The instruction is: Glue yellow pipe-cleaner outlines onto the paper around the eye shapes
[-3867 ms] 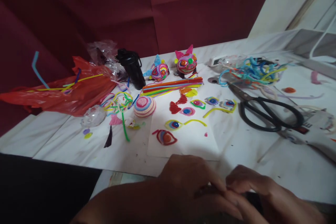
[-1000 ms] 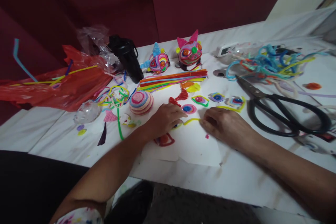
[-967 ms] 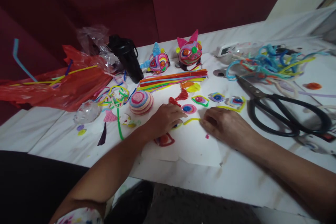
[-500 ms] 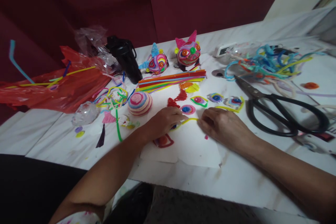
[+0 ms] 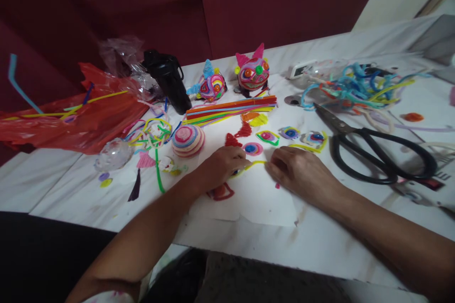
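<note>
A yellow pipe cleaner (image 5: pixel 258 162) runs low over the white paper (image 5: pixel 266 203) between my two hands. My left hand (image 5: pixel 221 166) has its fingers closed at the left part of it, over a small eye-shaped piece (image 5: pixel 235 172) with yellow and dark blue, mostly hidden by the fingers. At the other end, my right hand (image 5: pixel 300 170) pinches the yellow strand. Just beyond the fingers lie a pink and blue oval (image 5: pixel 252 148) and several finished-looking eye shapes, one with a green rim (image 5: pixel 268 138). A red-rimmed eye shape (image 5: pixel 222 192) is below my left hand.
Large black-handled scissors (image 5: pixel 382 156) lie to the right, near tangled blue pipe cleaners (image 5: pixel 369 85). A striped ball (image 5: pixel 188 140), a pipe cleaner bundle (image 5: pixel 231 110), a black bottle (image 5: pixel 168 80) and two decorated heads, one pink-eared (image 5: pixel 252 74), stand farther back. A red plastic bag (image 5: pixel 103 113) lies left.
The view has shifted slightly. Both hands keep almost the same pose around the yellow pipe cleaner; nothing has been let go.
</note>
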Demonstrator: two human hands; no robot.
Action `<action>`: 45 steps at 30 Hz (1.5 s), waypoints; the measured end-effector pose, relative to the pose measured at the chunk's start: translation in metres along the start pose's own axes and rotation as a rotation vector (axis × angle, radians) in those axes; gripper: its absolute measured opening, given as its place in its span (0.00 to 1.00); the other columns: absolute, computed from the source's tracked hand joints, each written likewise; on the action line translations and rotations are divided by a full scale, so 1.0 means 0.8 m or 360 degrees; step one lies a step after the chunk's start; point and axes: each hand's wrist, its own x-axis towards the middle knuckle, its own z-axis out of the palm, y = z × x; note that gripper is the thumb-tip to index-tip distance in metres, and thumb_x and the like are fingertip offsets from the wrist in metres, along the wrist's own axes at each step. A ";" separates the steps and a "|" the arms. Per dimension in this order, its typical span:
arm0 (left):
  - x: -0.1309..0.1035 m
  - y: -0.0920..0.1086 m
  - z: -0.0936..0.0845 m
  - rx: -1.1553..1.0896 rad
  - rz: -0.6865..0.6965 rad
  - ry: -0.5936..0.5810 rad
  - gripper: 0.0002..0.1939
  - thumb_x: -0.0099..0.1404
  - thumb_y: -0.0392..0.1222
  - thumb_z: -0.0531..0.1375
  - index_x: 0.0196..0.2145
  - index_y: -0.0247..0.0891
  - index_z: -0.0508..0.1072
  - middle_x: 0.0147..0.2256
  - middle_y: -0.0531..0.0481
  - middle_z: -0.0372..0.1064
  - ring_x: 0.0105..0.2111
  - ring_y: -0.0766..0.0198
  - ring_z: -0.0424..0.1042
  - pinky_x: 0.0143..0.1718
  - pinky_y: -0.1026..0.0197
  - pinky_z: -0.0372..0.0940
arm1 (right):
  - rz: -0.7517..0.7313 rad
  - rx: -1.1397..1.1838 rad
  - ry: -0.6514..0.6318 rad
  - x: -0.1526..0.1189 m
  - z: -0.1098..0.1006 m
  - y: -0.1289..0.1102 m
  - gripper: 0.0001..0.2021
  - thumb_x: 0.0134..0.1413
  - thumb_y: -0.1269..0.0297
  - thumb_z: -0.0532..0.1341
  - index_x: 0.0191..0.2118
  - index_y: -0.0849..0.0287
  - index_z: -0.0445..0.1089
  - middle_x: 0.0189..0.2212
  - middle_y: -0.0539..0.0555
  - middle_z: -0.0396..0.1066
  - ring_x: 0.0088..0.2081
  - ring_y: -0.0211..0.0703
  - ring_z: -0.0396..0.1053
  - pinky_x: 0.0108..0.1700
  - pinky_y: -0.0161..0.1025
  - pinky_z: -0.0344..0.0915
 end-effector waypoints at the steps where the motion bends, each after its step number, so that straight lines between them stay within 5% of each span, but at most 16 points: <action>1: 0.000 0.000 0.000 -0.0009 -0.0011 -0.0004 0.14 0.72 0.37 0.51 0.42 0.34 0.76 0.38 0.44 0.72 0.38 0.62 0.71 0.40 0.62 0.66 | -0.0006 0.0002 0.0008 0.000 0.000 0.000 0.09 0.57 0.64 0.54 0.27 0.57 0.64 0.26 0.53 0.68 0.27 0.42 0.64 0.32 0.39 0.58; 36: -0.002 -0.007 0.008 -0.0024 0.0063 0.0056 0.15 0.72 0.38 0.51 0.40 0.38 0.78 0.36 0.45 0.71 0.36 0.64 0.70 0.37 0.62 0.64 | 0.0043 -0.0070 0.0033 -0.002 0.004 -0.008 0.09 0.58 0.63 0.55 0.29 0.58 0.67 0.28 0.56 0.70 0.31 0.46 0.67 0.33 0.40 0.59; 45: -0.003 -0.009 0.008 0.0004 0.0044 -0.0004 0.15 0.72 0.37 0.51 0.42 0.37 0.78 0.36 0.46 0.71 0.36 0.65 0.70 0.37 0.63 0.63 | -0.0308 0.0204 0.0170 0.001 -0.019 0.023 0.12 0.59 0.71 0.50 0.34 0.58 0.71 0.31 0.55 0.74 0.32 0.40 0.70 0.35 0.37 0.64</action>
